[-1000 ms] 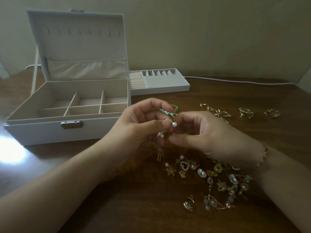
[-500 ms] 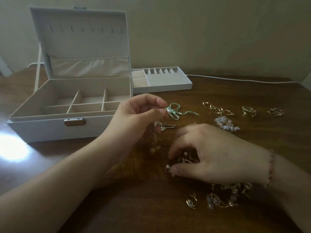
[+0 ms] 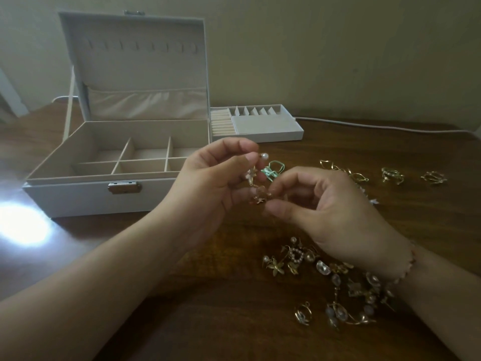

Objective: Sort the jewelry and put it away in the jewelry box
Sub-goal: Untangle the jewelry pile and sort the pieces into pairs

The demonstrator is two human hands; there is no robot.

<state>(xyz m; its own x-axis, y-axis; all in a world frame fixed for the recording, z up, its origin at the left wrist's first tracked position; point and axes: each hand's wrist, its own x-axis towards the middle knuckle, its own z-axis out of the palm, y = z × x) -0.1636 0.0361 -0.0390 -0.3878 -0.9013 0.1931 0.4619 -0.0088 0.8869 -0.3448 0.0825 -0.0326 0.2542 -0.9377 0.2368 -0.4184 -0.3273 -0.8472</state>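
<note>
Head view: my left hand [image 3: 208,183] pinches a pearl earring [image 3: 264,156] above the table [image 3: 234,321]; my right hand [image 3: 325,204] pinches a gold charm [image 3: 260,195] hanging beneath.

The scene is dim and warm-toned, with soft grain throughout. One blown-out white glare patch [image 3: 22,225] lies on the surface [image 3: 234,321] at the near left, just beside the box [image 3: 86,198], and its detail is lost. The wall [image 3: 338,61] is flat and murky, darker toward the upper right. The hands [image 3: 208,183] are softly lit, and the small jewelry between their fingertips is blurred. The jewelry pile [image 3: 325,272] at the near right gives small glints, though fine detail is smeared. Wide-angle distortion bows the box lid [image 3: 135,63] and stretches the forearms at the near edges. Shadows are faint and diffuse.
</note>
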